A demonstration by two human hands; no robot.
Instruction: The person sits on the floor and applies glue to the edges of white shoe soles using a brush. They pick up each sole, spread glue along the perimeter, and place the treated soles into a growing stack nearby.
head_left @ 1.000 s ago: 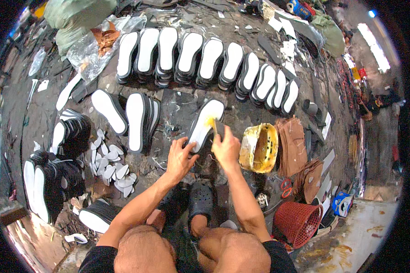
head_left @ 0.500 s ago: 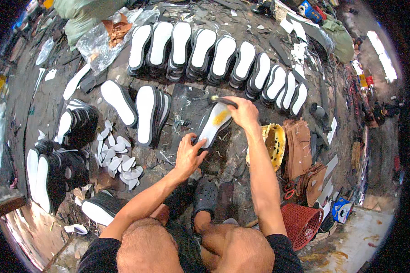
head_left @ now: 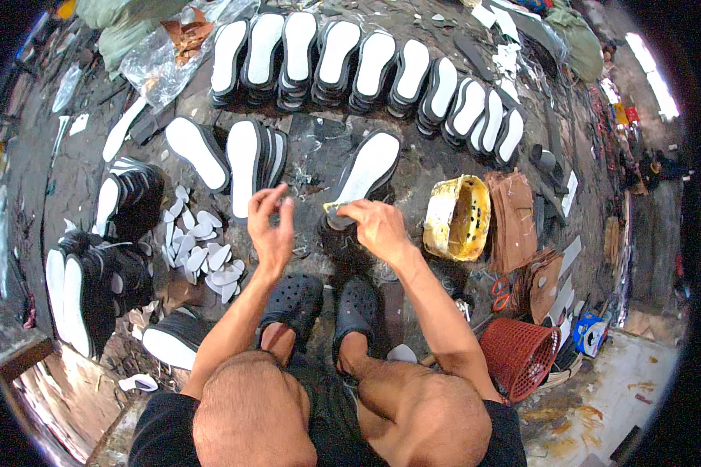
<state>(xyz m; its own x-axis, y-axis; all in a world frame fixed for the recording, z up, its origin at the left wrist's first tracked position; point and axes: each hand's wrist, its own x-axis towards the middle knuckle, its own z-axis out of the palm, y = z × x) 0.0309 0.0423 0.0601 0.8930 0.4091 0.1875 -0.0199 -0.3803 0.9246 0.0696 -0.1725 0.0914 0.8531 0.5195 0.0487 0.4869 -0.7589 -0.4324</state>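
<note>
Head view shows the right hand (head_left: 380,229) pinching a small yellow-tipped tool (head_left: 331,208) at the near end of a white-topped sole (head_left: 371,163) (whether the two touch, I cannot tell). The sole lies slantwise on the ground ahead of the feet. The left hand (head_left: 272,237), fingers loosely parted, is raised near a stack of soles (head_left: 243,165). Rightward, a yellow-smeared tub (head_left: 438,226) stands beside brown sheets (head_left: 512,222).

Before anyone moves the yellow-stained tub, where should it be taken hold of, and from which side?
The yellow-stained tub is probably best pinched at its left rim, with the grip coming from above and the left. Its open mouth lets the grip straddle the wall there, while brown sheets lie close on its right.
</note>
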